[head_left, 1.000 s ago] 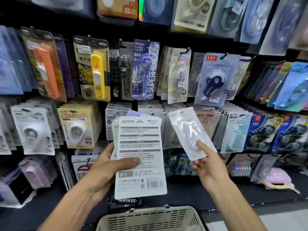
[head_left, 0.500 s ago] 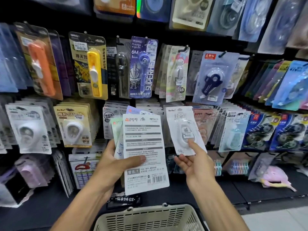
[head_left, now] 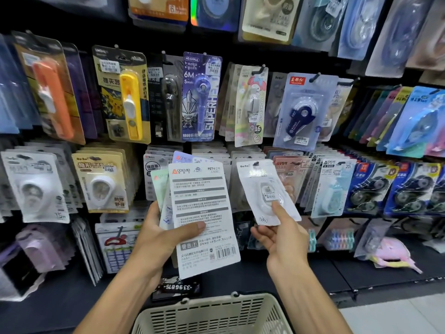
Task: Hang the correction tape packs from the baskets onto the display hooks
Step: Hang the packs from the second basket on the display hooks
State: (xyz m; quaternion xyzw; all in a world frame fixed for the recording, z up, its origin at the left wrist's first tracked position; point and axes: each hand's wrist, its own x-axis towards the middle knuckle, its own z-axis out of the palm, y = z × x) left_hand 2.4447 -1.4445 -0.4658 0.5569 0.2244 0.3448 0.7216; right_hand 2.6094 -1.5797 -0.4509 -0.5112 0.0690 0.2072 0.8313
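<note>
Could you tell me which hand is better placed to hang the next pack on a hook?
Probably the right hand: it pinches a single white pack raised near the hooks, while the left hand grips a stack.

basket (head_left: 214, 314) running off the bottom edge, contents not showing; fanned packs (head_left: 163, 189) mostly hiding behind the front card (head_left: 204, 213) in left hand (head_left: 154, 235); top-row packs (head_left: 265, 18) getting cropped, print blurring
</note>
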